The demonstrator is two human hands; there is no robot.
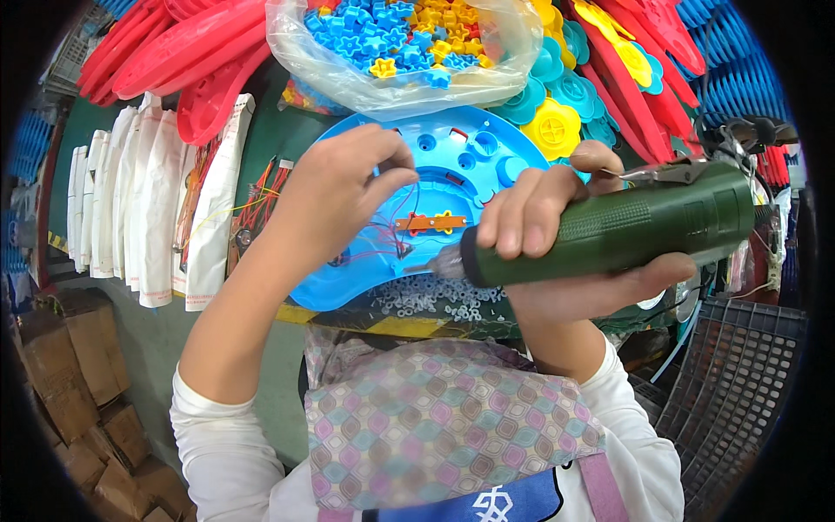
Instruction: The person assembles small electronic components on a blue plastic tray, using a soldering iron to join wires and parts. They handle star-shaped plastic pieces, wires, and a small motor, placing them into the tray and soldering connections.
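A blue plastic shell, curved like a half ring, lies open side up on the bench with red wires and a small orange circuit strip inside. My left hand rests on the shell's left part, fingertips pinching down by the wires. My right hand grips a dark green electric screwdriver, held level, its tip pointing left at the shell's near rim by the strip. Small white screws or washers lie heaped just below the shell.
A clear bag of blue and yellow star-shaped plastic parts sits behind the shell. Red plastic panels, teal and yellow flower pieces, white bags of wired parts, a black crate and cardboard boxes surround the bench.
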